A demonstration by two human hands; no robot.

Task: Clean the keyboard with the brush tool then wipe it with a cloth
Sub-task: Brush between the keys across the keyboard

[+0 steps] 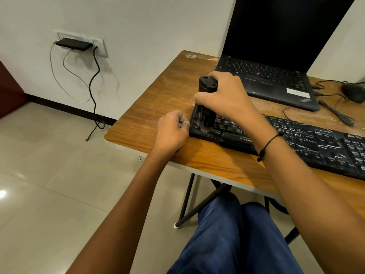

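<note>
A dusty black keyboard lies across the wooden table, streaked with white dust. My right hand grips a black cylindrical brush tool, held upright with its lower end on the keyboard's left end. My left hand rests on the table just left of the keyboard's left edge, fingers curled, its fingertips touching or nearly touching that edge. I cannot tell whether it holds the keyboard. No cloth is in view.
An open black laptop stands behind the keyboard. A black mouse and loose cables lie at the far right. The table's left edge is beside my left hand. A wall socket with a black device and hanging cords is at the left.
</note>
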